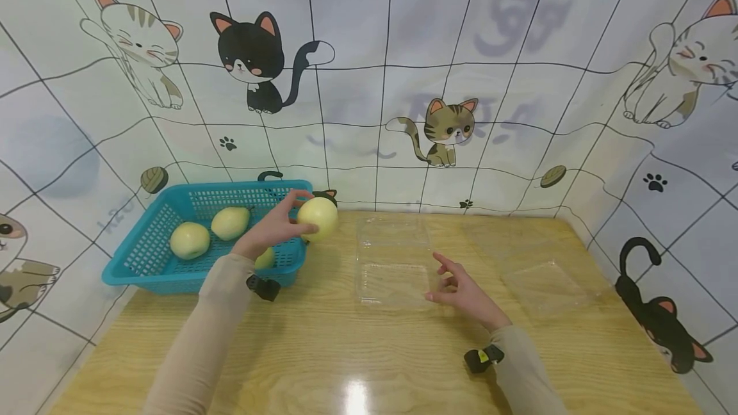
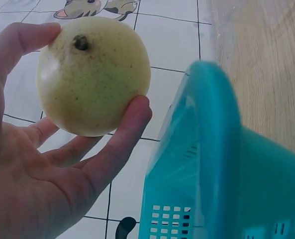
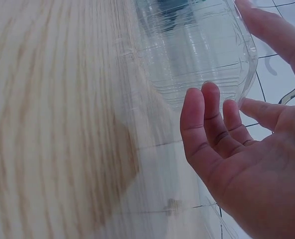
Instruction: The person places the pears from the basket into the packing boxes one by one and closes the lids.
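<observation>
My left hand (image 1: 278, 223) holds a round, pale yellow-green pear (image 1: 319, 217) just past the right end of a teal basket (image 1: 134, 272). The left wrist view shows the thumb and fingers around the pear (image 2: 95, 74), its dark, spotted end towards the camera. Inside the basket lie several similar pears (image 1: 190, 240). A clear plastic box (image 1: 394, 282) with its lid part folded back lies at mid-table. Beside its right edge is my right hand (image 1: 464, 292), fingers spread and loosely bent. In the right wrist view its fingertips (image 3: 244, 103) meet the clear rim.
Another clear plastic box (image 1: 544, 284) lies to the right on the wooden table (image 1: 323, 351). A white cloth backdrop (image 1: 357, 69) with cats and a grid closes in the back and both sides.
</observation>
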Tool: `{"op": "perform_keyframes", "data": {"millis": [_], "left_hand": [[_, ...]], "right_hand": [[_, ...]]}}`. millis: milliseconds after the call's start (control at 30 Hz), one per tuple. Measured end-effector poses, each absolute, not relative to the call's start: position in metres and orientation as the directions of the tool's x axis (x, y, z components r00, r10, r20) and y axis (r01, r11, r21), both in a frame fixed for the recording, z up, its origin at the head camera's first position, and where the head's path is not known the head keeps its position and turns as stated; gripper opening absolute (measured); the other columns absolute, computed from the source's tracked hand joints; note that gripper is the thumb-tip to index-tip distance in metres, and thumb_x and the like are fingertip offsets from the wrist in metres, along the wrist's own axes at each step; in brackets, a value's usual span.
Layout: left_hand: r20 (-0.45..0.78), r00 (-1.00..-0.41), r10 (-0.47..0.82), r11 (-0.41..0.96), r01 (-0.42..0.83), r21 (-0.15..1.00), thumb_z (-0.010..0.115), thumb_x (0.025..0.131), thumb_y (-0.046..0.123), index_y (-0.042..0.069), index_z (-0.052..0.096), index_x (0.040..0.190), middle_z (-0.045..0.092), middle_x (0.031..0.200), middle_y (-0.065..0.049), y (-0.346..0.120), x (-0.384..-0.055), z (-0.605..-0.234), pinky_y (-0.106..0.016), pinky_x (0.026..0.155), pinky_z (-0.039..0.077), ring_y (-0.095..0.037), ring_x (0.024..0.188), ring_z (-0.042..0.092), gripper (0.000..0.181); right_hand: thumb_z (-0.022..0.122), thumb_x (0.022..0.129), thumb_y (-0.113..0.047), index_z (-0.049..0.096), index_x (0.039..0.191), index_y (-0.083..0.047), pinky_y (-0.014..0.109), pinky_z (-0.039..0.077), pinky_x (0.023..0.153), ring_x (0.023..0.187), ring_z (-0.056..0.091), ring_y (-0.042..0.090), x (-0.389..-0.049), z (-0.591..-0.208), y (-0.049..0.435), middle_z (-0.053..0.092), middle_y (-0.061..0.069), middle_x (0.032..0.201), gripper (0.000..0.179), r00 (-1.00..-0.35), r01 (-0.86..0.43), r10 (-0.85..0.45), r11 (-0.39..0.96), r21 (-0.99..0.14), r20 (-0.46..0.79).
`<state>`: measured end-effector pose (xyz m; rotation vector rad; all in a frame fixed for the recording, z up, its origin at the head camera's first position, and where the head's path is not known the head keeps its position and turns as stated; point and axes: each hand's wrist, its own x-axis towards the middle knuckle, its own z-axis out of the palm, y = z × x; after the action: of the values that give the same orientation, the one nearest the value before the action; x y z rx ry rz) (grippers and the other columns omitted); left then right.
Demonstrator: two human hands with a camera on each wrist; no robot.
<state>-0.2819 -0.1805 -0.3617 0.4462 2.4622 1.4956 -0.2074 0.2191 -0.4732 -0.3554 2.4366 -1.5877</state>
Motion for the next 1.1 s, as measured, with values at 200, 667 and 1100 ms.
{"op": "perform_keyframes", "data": {"millis": [200, 667, 1100], "left_hand": [[-0.024, -0.927, 0.375, 0.425, 0.149, 0.893, 0.073, 0.086, 0.019, 0.016, 0.032, 0.139, 0.034, 0.142, -0.022, -0.176, -0.282, -0.364, -0.053, 0.083, 0.05, -0.045, 0.115, 0.053, 0.067], [-0.015, -0.915, 0.402, 0.411, 0.166, 0.897, 0.074, 0.085, 0.022, 0.018, 0.034, 0.137, 0.033, 0.143, -0.02, -0.166, -0.278, -0.369, -0.051, 0.082, 0.05, -0.041, 0.109, 0.058, 0.065], [0.006, -0.9, 0.436, 0.382, 0.191, 0.904, 0.074, 0.085, 0.017, 0.017, 0.035, 0.137, 0.036, 0.139, -0.02, -0.152, -0.274, -0.373, -0.052, 0.083, 0.049, -0.042, 0.111, 0.057, 0.065]], "right_hand": [[0.076, 0.084, -0.014, 0.02, 0.154, -0.01, 0.037, 0.044, 0.081, 0.106, 0.047, 0.032, -0.208, -0.475, 0.219, 0.032, 0.017, 0.126, 0.089, -0.95, -0.085, -0.308, 0.397, -0.914, -0.046], [0.076, 0.085, -0.014, 0.019, 0.154, -0.008, 0.039, 0.045, 0.081, 0.107, 0.048, 0.033, -0.207, -0.471, 0.216, 0.032, 0.018, 0.127, 0.09, -0.952, -0.085, -0.303, 0.399, -0.913, -0.044], [0.074, 0.086, -0.012, 0.021, 0.153, -0.005, 0.041, 0.043, 0.085, 0.108, 0.046, 0.037, -0.198, -0.457, 0.211, 0.032, 0.021, 0.126, 0.087, -0.951, -0.068, -0.303, 0.404, -0.912, -0.063]]}}
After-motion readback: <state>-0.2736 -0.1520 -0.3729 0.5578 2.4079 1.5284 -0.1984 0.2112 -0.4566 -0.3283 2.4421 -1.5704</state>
